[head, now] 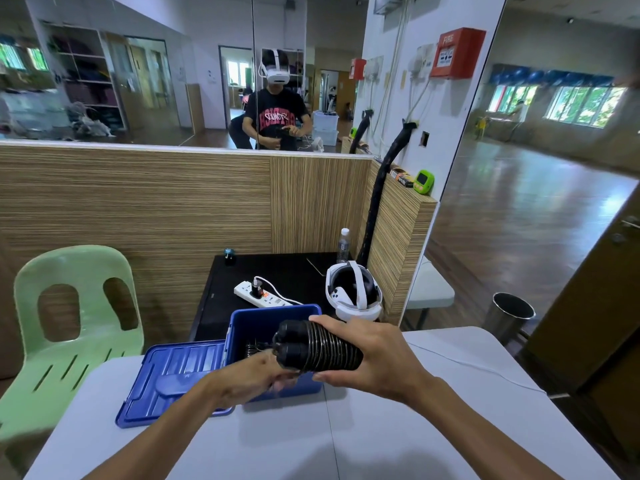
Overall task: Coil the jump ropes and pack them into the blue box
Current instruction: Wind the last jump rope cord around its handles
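Note:
A black jump rope (313, 348), its cord wound tightly round its two handles, hangs just over the open blue box (277, 315). My right hand (374, 358) grips the bundle round its coiled part, fingers above and thumb below. My left hand (256, 377) is under the handle ends, its fingers curled at the bundle's lower edge; the exact hold is blurred. More dark coiled rope (251, 349) lies inside the box. The box stands on the white table (311, 438).
The box's blue lid (173, 379) lies flat to the left of it. Behind stands a black table (294, 271) with a power strip (263, 296), a white headset (353, 292) and a water bottle (343, 244). A green chair (69, 323) is at left, a metal bin (509, 315) at right.

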Tool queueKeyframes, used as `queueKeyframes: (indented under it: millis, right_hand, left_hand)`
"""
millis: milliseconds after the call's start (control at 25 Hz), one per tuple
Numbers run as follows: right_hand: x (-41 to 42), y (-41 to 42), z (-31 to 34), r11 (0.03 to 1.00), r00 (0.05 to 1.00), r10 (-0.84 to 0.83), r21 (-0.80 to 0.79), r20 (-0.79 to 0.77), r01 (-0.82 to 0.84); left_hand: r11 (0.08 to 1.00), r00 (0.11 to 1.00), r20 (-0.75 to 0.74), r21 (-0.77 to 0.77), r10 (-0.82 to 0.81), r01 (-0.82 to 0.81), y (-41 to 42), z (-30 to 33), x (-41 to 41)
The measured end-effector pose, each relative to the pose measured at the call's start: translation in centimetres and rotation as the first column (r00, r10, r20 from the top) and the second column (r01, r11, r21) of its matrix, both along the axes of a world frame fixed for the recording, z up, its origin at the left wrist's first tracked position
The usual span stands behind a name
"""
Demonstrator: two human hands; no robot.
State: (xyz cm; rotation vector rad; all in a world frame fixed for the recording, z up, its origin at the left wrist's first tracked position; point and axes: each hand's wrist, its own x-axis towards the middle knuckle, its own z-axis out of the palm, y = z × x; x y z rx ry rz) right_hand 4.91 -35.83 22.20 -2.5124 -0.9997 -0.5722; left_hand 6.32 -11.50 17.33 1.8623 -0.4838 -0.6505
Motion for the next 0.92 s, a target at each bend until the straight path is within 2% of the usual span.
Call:
queueKeyframes:
  millis: [120,200,280,360,480,560,600,640,680,720,800,880,920]
  right_hand:
    - [0.1,0.5,1.1,1.000,0.999,0.012,0.001,0.051,-0.012]
    - [0.1,0.9,1.4,0.999,1.000,-0.009,0.033,-0.025,0.010]
    - [0.2,1.2,1.1,1.000,0.999,-0.008,0.020,-0.033,0.008]
    - [0.0,1.4,0.9,1.000,1.000,0.007,-0.006,-0.014,-0.007]
    - [-0.2,1.8,0.4,0.999,0.999,0.036,-0.040,-0.016,-0.036]
    - [-0.3,2.0,-0.2,0.987,0.995,0.092,-0.129,-0.026,-0.095]
    - [-0.4,2.1,-0.5,0.977,0.993,0.115,-0.180,-0.015,-0.116]
    - [-0.6,2.3,-0.7,0.965,0.991,0.136,-0.226,0.004,-0.132]
    - [-0.7,2.4,-0.8,0.953,0.989,0.149,-0.270,0.023,-0.137]
    - [-0.6,2.6,-1.0,0.943,0.987,0.152,-0.307,0.042,-0.132]
    - [-0.5,3.0,-1.2,0.929,0.992,0.121,-0.356,0.038,-0.100]
    - [-0.3,3.1,-1.2,0.927,0.999,0.017,-0.374,0.048,0.002]
    - [-0.1,3.0,-1.3,0.924,0.996,-0.054,-0.374,0.070,0.077]
  left_hand:
    - [0.982,0.982,0.014,-0.007,0.190,-0.190,-0.6,-0.6,-1.4]
    - [0.933,0.934,0.019,-0.061,0.356,-0.354,-0.9,-1.0,-1.5]
    - [0.883,0.887,0.020,-0.104,0.461,-0.457,-0.6,-1.8,-0.7]
    - [0.885,0.886,0.022,-0.068,0.463,-0.460,-0.3,-2.3,-0.4]
    - [0.876,0.883,-0.095,-0.118,0.459,-0.468,-0.1,-1.3,0.0]
    - [0.894,0.895,-0.007,-0.058,0.446,-0.445,0.3,0.3,1.5]
    - [0.914,0.913,0.156,0.096,0.377,-0.394,0.8,1.1,2.5]
    - [0.883,0.915,0.312,0.309,0.256,-0.352,1.1,1.9,3.6]
    - [0.773,0.892,0.437,0.526,0.113,-0.355,1.0,2.9,4.3]
    - [0.662,0.854,0.521,0.642,-0.006,-0.387,0.7,4.1,4.7]
    - [0.530,0.758,0.638,0.694,-0.139,-0.487,-0.7,6.3,5.0]
    - [0.430,0.621,0.736,0.669,-0.269,-0.606,-2.2,7.7,4.6]
    - [0.410,0.549,0.772,0.635,-0.320,-0.654,-2.9,7.9,4.3]
